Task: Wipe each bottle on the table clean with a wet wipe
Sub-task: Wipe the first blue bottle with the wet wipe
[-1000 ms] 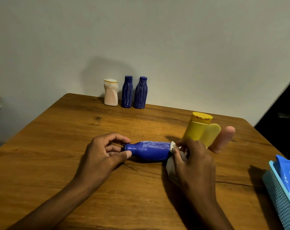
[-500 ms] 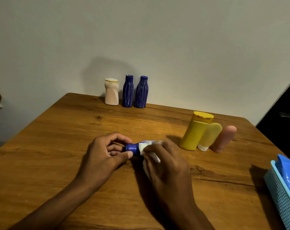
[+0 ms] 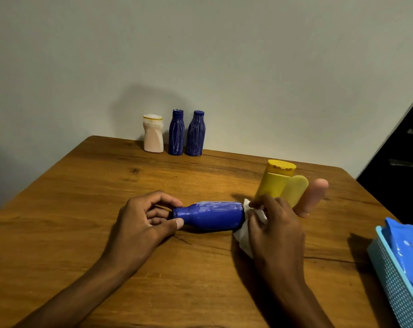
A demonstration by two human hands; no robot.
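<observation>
On table: seven bottles; left hand pinches one, right hand apparently grips wipe.

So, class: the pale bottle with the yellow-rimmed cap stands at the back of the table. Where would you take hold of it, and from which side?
Grip the pale bottle at its narrowed waist, just under the cap, which gives curled fingers a natural seat. Come from its left or front: a blue bottle stands close on its right and the wall is just behind.
</observation>
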